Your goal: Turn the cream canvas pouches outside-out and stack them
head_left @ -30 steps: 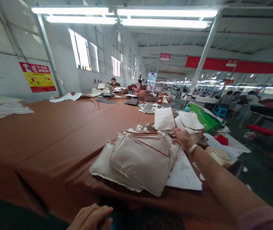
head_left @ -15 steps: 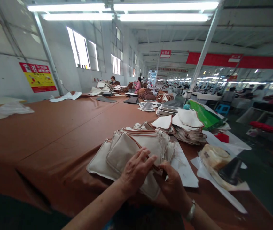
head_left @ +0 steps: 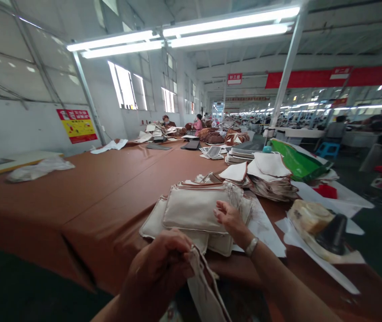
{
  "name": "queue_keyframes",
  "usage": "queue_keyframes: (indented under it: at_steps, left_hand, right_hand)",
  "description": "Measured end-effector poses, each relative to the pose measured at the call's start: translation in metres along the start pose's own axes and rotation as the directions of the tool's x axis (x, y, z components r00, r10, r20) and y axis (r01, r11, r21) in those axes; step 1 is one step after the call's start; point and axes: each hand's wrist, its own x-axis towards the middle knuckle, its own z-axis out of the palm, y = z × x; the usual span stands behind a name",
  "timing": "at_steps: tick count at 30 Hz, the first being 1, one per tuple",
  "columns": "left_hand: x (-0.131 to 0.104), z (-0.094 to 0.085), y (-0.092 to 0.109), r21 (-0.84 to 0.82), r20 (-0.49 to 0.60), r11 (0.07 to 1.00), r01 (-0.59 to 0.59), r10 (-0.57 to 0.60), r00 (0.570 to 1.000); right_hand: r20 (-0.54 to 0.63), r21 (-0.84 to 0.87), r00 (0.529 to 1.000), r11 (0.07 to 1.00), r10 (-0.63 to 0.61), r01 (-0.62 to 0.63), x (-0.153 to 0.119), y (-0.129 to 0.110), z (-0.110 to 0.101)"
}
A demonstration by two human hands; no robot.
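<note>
My left hand is closed on a white stitched fabric panel, pinching its upper corner. The panel hangs edge-on below the table's front edge, and its two layers part slightly with brown showing between them. Over the right side of a pile of similar panels, my right hand has its fingers apart and holds nothing. Whether its fingertips touch the top panel I cannot tell. Off-white and rectangular with rounded corners, the piled panels show brown layers along their far edges.
Behind the pile stand taller fabric stacks and a green bag. To the right lie white paper, a yellowish block and a black cone-shaped object. Brown sheeting covers the table. People work at its far end.
My left hand has drawn a panel off the pile toward me, past the table edge. My right hand has let go and moved forward over the pile. The view has turned slightly left.
</note>
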Motion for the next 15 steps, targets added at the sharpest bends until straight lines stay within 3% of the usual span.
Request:
queue_keyframes:
  at_steps: [3,6,10,12,15]
  left_hand:
    - [-0.019,0.005,0.002,-0.190,-0.030,0.964,0.188,-0.197,0.980]
    - [-0.029,0.021,-0.006,-0.262,-0.139,0.946,0.189,-0.231,0.963]
    - [-0.033,0.038,-0.008,-0.231,-0.260,0.964,0.129,-0.189,0.947]
    - [-0.033,0.039,-0.006,-0.229,-0.220,0.962,0.148,-0.199,0.955]
    - [-0.031,0.032,-0.002,-0.222,-0.077,0.949,0.221,-0.243,0.967]
  right_hand:
    - [0.204,0.039,0.977,0.997,-0.068,0.061,-0.051,-0.046,0.016]
    - [0.369,0.132,0.900,0.972,-0.232,0.197,-0.103,-0.082,0.032]
    - [0.257,0.203,0.916,0.943,-0.309,0.262,-0.138,-0.090,0.042]
    - [0.234,0.226,0.925,0.942,-0.299,0.248,-0.143,-0.088,0.039]
    - [0.286,0.230,0.927,0.956,-0.244,0.181,-0.145,-0.090,0.034]
